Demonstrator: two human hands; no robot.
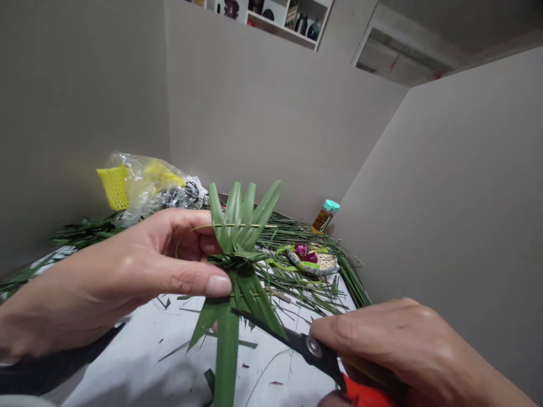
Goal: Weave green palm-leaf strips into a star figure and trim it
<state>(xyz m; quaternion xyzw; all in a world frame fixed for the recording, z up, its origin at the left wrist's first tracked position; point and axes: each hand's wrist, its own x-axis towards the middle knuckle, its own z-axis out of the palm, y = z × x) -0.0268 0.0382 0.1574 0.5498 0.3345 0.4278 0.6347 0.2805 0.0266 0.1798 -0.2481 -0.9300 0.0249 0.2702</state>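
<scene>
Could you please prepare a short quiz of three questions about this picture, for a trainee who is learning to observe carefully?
1. Which hand holds the black metal scissors with a red grip?

2. True or false: the transparent bottle with brownish contents has a red lid.

3. What is held in the left hand?
A) A yellow mesh sleeve
B) A bundle of flat green leaf strips, gathered at its middle
C) A round woven tray

Key:
1. The right hand.
2. False; its lid is turquoise.
3. B.
</scene>
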